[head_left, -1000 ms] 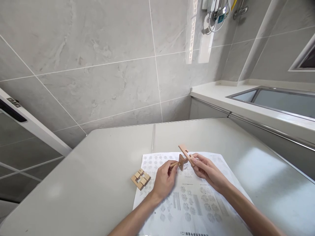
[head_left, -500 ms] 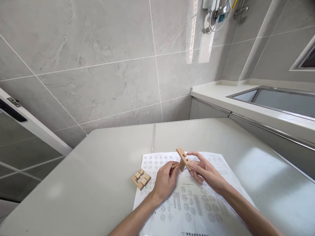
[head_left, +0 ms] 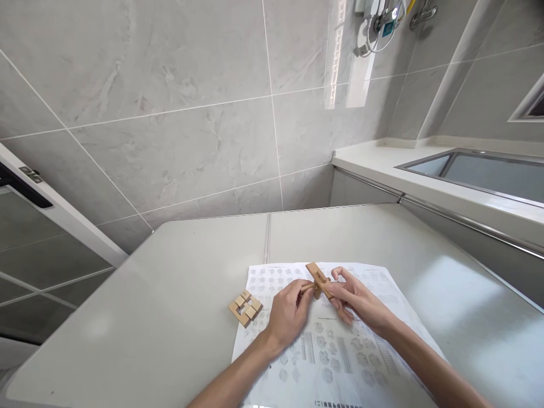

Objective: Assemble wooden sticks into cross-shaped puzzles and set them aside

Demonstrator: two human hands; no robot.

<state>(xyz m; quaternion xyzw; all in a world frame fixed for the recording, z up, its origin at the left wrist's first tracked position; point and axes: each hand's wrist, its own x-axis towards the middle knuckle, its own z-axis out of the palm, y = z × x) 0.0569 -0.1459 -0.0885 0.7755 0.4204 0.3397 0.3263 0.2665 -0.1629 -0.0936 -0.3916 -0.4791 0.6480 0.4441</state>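
Note:
My left hand [head_left: 288, 309] pinches one wooden puzzle piece [head_left: 306, 288], its end showing between thumb and fingers. Between thumb and fingers of my right hand [head_left: 355, 297] is a longer, notched wooden puzzle piece [head_left: 319, 279], slanting up to the left. The two pieces meet in front of my fingertips; whether they interlock I cannot tell. To the left, a flat square of joined wooden puzzle pieces [head_left: 245, 309] with gaps in it lies partly on the printed sheet [head_left: 317, 362]. That paper, covered in small diagrams, spreads under both hands.
The pale table [head_left: 178, 306] has a seam running away from me. Behind it stands a grey tiled wall [head_left: 182, 153]. At right is a white counter [head_left: 369, 161] with a sink [head_left: 488, 167]; a door [head_left: 63, 209] stands at left.
The long piece in my right hand has tilted and dropped lower against the left hand's piece; its notch now shows less. The whole view has shifted slightly.

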